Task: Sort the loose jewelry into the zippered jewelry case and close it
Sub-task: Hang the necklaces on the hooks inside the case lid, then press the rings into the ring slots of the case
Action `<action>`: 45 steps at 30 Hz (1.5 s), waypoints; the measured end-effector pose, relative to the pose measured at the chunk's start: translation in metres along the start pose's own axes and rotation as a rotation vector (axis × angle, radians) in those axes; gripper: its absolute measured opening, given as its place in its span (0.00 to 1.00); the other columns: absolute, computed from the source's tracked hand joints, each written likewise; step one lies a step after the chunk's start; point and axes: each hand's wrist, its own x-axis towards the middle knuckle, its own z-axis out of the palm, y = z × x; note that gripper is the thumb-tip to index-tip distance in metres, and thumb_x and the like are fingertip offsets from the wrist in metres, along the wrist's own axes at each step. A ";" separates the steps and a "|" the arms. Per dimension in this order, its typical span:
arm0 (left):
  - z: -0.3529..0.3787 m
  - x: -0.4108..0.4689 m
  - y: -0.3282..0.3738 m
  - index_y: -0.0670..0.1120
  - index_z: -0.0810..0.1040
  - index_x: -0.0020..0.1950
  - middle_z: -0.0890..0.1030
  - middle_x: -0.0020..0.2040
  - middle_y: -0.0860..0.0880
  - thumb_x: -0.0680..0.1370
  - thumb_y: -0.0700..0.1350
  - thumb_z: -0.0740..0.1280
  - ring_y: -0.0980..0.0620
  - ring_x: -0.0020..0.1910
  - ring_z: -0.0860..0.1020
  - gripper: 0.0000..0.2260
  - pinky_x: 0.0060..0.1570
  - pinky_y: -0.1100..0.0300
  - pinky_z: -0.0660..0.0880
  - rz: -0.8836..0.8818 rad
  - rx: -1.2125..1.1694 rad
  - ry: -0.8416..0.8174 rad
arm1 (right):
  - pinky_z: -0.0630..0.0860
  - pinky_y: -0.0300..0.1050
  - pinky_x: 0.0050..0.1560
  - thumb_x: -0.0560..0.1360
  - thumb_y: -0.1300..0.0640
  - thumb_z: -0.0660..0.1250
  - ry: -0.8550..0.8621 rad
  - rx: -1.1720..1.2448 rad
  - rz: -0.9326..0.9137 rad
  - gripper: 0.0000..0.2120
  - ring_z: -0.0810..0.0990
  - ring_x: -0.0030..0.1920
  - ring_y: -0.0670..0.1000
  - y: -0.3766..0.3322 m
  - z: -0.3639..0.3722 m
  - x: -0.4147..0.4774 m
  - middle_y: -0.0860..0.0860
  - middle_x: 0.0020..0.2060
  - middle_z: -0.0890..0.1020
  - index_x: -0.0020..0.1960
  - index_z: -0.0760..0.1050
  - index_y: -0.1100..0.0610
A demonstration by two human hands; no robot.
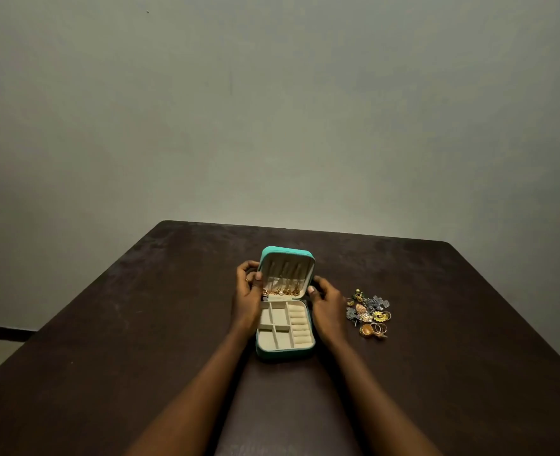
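Position: teal square zippered jewelry case (283,354) stands open on the dark brown table (140,324), its lid (287,253) upright with thin gold chains (283,291) hanging on the cream lining. Left hand (249,287) grips the lid's left edge, thumb on the inner face. Right hand (326,301) curls round the lid's right edge near the hinge. Loose heap of gold and blue-grey jewelry (369,315) lies just right of that hand, untouched
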 end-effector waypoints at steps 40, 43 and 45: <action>0.028 0.026 -0.033 0.40 0.72 0.63 0.79 0.50 0.46 0.83 0.41 0.52 0.50 0.48 0.78 0.14 0.54 0.51 0.76 -0.163 0.047 -0.017 | 0.71 0.44 0.50 0.73 0.61 0.69 -0.297 -0.506 0.192 0.04 0.77 0.50 0.49 0.041 -0.164 0.035 0.51 0.46 0.82 0.45 0.82 0.55; 0.027 0.025 -0.034 0.42 0.73 0.60 0.79 0.47 0.50 0.83 0.41 0.52 0.52 0.46 0.78 0.12 0.52 0.53 0.76 -0.156 0.038 -0.030 | 0.71 0.40 0.41 0.70 0.57 0.73 -0.394 -0.559 0.261 0.00 0.77 0.45 0.46 0.039 -0.161 0.032 0.50 0.41 0.83 0.41 0.82 0.53; 0.027 0.026 -0.035 0.44 0.73 0.59 0.79 0.45 0.51 0.83 0.41 0.52 0.54 0.45 0.78 0.11 0.51 0.55 0.76 -0.147 0.024 -0.034 | 0.69 0.36 0.36 0.69 0.57 0.73 -0.385 -0.579 0.247 0.01 0.76 0.41 0.44 0.039 -0.157 0.033 0.48 0.38 0.82 0.41 0.83 0.54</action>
